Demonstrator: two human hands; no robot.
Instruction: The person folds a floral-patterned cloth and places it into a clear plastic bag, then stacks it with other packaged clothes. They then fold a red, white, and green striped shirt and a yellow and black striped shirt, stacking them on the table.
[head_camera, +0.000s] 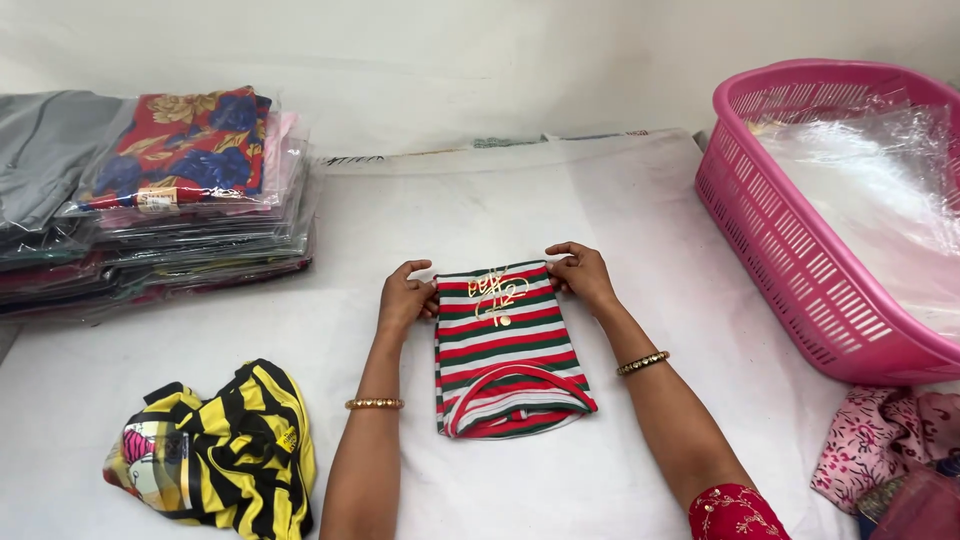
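Observation:
A small folded garment (508, 350) with red, green and white stripes and a gold print lies flat on the white cloth-covered surface (560, 210), its neckline toward me. My left hand (405, 297) pinches its far left corner. My right hand (582, 273) grips the far right corner. Both wrists wear gold bangles.
A yellow and black striped garment (225, 450) lies crumpled at the near left. A stack of bagged folded clothes (150, 200) sits at the far left. A pink plastic basket (790, 250) holding clear bags stands at the right. Pink floral fabric (880, 440) lies near its base.

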